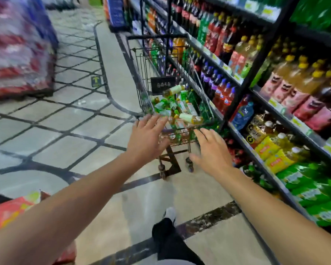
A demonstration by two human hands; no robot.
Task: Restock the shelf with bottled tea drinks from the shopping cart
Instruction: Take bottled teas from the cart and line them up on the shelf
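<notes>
Heaped inside the shopping cart (147, 87), the bottled tea drinks (177, 109) lie on their sides — a loose pile of green- and pale-labelled bottles crossing one another. The nearest bottle on top (191, 118) has its long axis running left to right across the basket; motion blur hides which end carries the cap. Another bottle (173, 90) rests higher at the far end, tilted up to the right.

Both hands reach toward the near end of the basket, and neither holds anything. The left hand (148, 139) is spread wide, fingertips at the rim; the right hand (211, 150) hangs flat and open just short of it.

A sound way to go on, I judge: take top bottles first — grip across the body, not the cap — so the pile does not shift.

Beside the cart on the right stands the shelf (235, 134), dense with drinks.
</notes>
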